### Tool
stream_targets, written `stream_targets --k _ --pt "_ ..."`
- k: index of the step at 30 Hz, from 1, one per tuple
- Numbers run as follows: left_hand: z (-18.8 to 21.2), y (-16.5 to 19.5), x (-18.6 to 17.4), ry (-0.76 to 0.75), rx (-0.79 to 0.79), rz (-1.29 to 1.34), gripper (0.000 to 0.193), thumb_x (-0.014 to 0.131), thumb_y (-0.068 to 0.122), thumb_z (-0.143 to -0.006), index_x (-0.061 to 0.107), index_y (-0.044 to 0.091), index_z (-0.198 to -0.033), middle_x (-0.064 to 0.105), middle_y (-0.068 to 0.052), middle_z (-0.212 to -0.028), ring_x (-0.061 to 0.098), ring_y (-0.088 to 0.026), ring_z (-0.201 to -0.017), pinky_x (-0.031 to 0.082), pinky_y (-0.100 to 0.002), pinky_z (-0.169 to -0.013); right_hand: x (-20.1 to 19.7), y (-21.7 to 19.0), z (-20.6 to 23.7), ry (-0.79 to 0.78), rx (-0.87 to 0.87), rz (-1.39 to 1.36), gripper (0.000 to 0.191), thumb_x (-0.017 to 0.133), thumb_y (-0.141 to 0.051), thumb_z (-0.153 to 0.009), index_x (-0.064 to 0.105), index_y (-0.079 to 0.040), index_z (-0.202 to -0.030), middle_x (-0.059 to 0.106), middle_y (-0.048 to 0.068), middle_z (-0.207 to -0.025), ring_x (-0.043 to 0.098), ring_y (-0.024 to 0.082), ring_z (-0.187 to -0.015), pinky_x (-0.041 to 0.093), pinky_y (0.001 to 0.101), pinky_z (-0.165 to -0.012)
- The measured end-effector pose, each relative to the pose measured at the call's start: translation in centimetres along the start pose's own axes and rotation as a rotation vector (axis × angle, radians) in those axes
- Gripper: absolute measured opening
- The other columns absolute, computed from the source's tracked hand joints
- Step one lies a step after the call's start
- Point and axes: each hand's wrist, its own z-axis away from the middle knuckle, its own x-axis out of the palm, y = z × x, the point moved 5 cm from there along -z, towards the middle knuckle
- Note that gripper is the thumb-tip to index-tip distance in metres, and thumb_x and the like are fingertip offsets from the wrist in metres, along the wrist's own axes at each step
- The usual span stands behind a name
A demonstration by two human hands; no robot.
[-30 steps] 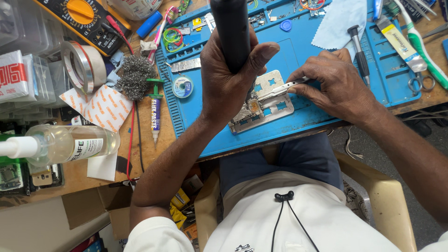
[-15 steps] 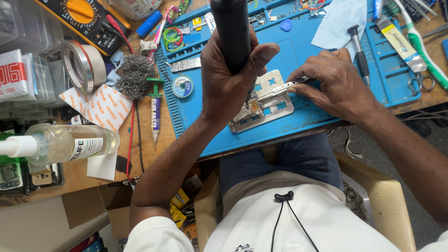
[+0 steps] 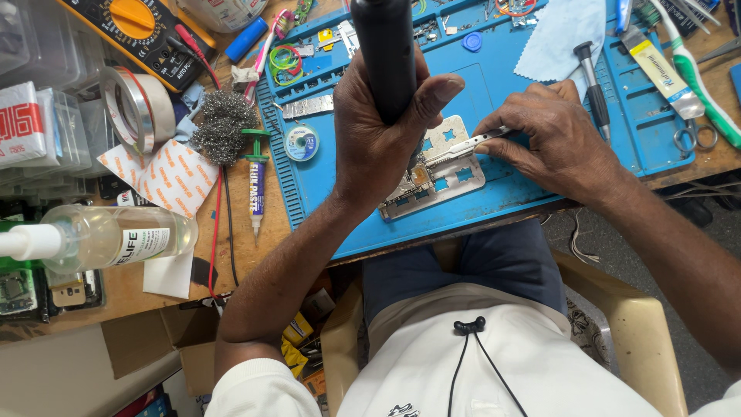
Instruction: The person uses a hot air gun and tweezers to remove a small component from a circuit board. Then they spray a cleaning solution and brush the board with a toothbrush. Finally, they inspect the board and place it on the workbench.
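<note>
Circuit board (image 3: 413,185) sits in a perforated metal holder (image 3: 448,166) on the blue work mat (image 3: 494,93), directly beneath and between both hands. The left hand (image 3: 378,143) is wrapped tight around a thick black tool handle (image 3: 384,54), thumb pressed against its side, the handle pointing down toward the board; the tip is hidden behind the fingers. The right hand (image 3: 552,143) rests on the mat just to the right of the holder, fingers pinched together on a pair of metal tweezers (image 3: 471,143), whose points reach leftward over the holder toward the board.

Left of the left hand, on the mat, lies a small spool of wire (image 3: 301,143); just past the mat's edge, a syringe of flux paste (image 3: 255,185) with a green plunger and a wad of steel wool (image 3: 222,127). Farther left are a roll of tape (image 3: 135,108), a yellow multimeter (image 3: 135,27) and a clear bottle with a white pump (image 3: 100,238).

Beyond the right hand lie a light blue cloth (image 3: 563,38), a screwdriver (image 3: 590,73), a tube (image 3: 660,69) and a green toothbrush (image 3: 698,77).
</note>
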Motion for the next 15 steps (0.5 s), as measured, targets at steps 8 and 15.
stream_targets --k 8,15 --pt "0.04 -0.02 -0.01 0.001 0.003 -0.010 0.033 0.077 0.036 -0.101 0.058 0.008 -0.104 0.063 0.000 -0.078 0.069 -0.005 -0.068 0.063 -0.019 -0.059 0.05 0.03 -0.02 -0.004 0.008 -0.017 0.019 0.075 -0.036 -0.093 0.076 -0.021 -0.104 0.070 -0.003 -0.091 0.062 0.016 -0.093 0.037 0.0440 -0.102" --pt "0.16 0.06 0.04 0.009 -0.006 0.017 0.033 0.078 0.034 -0.102 0.058 0.008 -0.105 0.062 0.000 -0.079 0.068 -0.005 -0.068 0.062 -0.019 -0.059 0.03 0.04 -0.04 -0.001 0.003 -0.008 0.020 0.075 -0.037 -0.093 0.075 -0.021 -0.105 0.070 -0.003 -0.091 0.062 0.017 -0.093 0.037 0.0443 -0.102"
